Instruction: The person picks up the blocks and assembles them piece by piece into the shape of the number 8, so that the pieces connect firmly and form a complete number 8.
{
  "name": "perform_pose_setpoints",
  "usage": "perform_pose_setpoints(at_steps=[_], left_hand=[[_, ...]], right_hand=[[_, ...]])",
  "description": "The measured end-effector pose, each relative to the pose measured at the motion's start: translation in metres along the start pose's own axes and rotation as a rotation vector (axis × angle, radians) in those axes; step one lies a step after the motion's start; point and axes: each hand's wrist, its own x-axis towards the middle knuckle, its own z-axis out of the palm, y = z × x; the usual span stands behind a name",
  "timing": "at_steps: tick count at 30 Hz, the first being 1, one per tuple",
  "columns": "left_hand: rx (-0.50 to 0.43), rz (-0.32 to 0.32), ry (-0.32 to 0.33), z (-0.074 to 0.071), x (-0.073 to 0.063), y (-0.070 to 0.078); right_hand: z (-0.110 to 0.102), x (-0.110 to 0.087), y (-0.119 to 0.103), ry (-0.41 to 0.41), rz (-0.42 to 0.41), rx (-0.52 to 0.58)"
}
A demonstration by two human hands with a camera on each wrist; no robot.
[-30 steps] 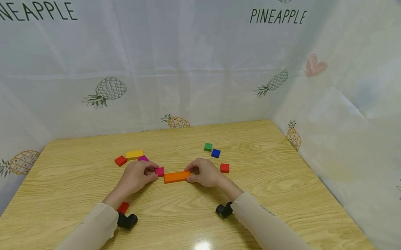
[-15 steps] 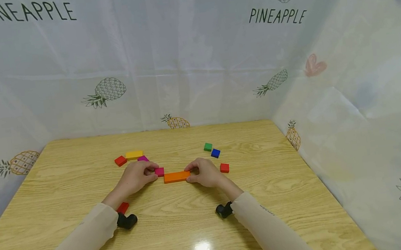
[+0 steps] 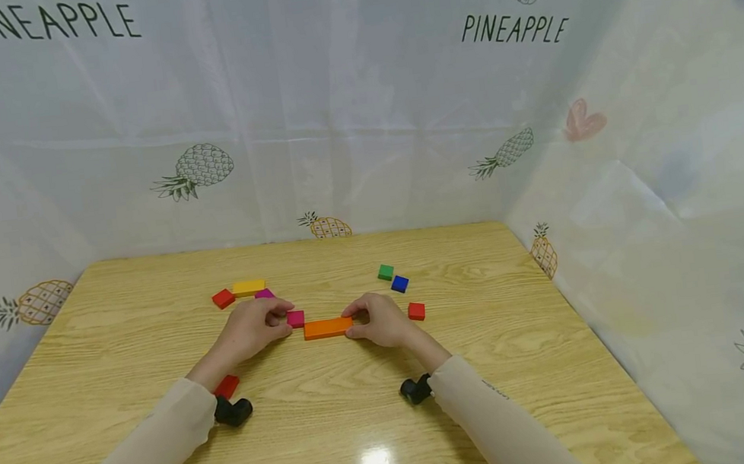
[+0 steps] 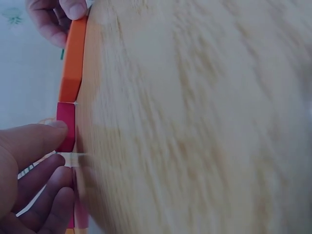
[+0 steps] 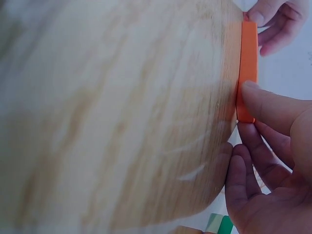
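Cloth backdrop point(image 3: 354, 73), 1: pale, pineapple prints & "PINEAPPLE" lettering; hangs behind & at sides of bench.
Bench point(image 3: 322, 398), 1: lt. wood grain, glossy, w/ bright reflection nr. front; carries all blocks.
Sleeves, 2, beige: left sleeve point(image 3: 129, 459) & right sleeve point(image 3: 504, 423), each in from bottom edge.
Left hand point(image 3: 249, 332), 1: thumb & index nearly closed, pinching L end of pink block; other fingers loosely bent.
Right hand point(image 3: 385, 321), 1: thumb on nr. side, index on far side; fingers parted only by block's width, pinching R end of orange block.
Wrist fittings, 2, blk.: left fitting point(image 3: 233, 411), right fitting point(image 3: 416, 390), 1 per wrist.
Orange block point(image 3: 328, 329), 1: long, flat on bench, between hands.
Yellow block point(image 3: 250, 287), 1: oblong, beyond L hand.
Near red block point(image 3: 227, 386), 1: by L wrist, part hidden.
Magenta block point(image 3: 265, 294), 1: just behind L hand, part hidden; nr. yellow.
Pink block point(image 3: 295, 319), 1: sm., on bench, end-to-end w/ orange block's L end, set slightly back; can't tell if touching.
Far red block point(image 3: 223, 299), 1: sm., angled, just L of yellow.
Right red block point(image 3: 416, 311), 1: sm., R of R hand, apart.
Blue block point(image 3: 400, 284), 1: sm., angled, behind R hand.
Green block point(image 3: 386, 272), 1: sm., just behind blue.
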Motion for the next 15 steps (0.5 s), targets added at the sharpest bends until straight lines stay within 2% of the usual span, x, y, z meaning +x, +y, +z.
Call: perform_pose_setpoints(at_steps=[6,15], left_hand=[[0.007,-0.013,0.031,-0.012,-0.003,-0.001],[0.044,-0.036,0.057,-0.056,-0.012,0.003]], right_hand=[[0.000,-0.001,-0.001,0.000,0.002,-0.006],[0.000,0.000,-0.002,-0.001,-0.005,-0.022]])
